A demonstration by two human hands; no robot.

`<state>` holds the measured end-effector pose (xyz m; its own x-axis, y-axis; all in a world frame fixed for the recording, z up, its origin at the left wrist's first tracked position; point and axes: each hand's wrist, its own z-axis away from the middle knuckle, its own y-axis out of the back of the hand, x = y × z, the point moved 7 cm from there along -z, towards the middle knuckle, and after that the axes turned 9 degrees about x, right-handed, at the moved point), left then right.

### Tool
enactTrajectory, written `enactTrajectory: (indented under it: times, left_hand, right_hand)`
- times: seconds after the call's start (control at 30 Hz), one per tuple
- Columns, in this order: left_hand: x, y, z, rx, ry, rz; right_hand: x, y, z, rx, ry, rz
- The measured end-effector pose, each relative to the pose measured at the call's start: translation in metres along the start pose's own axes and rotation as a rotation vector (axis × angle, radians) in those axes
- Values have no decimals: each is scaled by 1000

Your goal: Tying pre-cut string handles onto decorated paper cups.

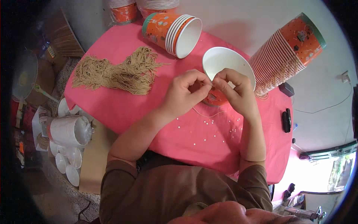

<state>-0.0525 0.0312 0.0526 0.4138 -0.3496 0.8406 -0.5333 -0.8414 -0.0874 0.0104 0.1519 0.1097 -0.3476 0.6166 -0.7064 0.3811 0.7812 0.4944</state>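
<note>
Two hands, my left hand [184, 95] and right hand [236, 91], pinch a thin string [204, 114] against an orange paper cup [223, 69] on the pink tablecloth [112, 41]; tan string bundle [119, 72], grey concrete floor [257, 18].

We see matt pink cloth [209, 145] covering the table, soft and slightly creased, dotted with small glossy white beads [209, 130]. The paper cup [223, 65] by the hands has a smooth white inside and a printed orange outside, as do the stacked paper cups [175, 31] and the long tilted stack [287, 52], whose rims look thin and ribbed. The bundle of tan string [119, 72] looks fibrous, rough and dull, and the small black object [286, 120] looks like smooth plastic.
</note>
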Motion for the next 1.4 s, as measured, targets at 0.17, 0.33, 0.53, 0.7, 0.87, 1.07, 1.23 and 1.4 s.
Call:
enactTrajectory:
  times: [0.17,0.33,0.53,0.7,0.87,1.07,1.23,1.4]
  left_hand:
    - [13,0,0,118,-216,-6]
    - [1,-1,3,137,-57,113]
    - [-20,-1,1,29,337,396]
    - [-32,-12,10,-45,709,808]
    - [-34,-13,11,-89,763,905]
    - [-33,-9,9,-59,660,789]
    - [-30,-5,5,-73,583,720]
    - [-29,1,2,-11,466,437]
  right_hand:
    - [6,-3,1,-49,-51,63]
    - [5,-4,1,-84,-105,125]
    - [-21,6,3,191,310,181]
    - [-26,-8,7,111,466,300]
    - [-25,-6,8,137,454,255]
    - [-23,-5,7,154,403,237]
    - [-27,3,4,188,400,295]
    - [-25,9,5,186,388,304]
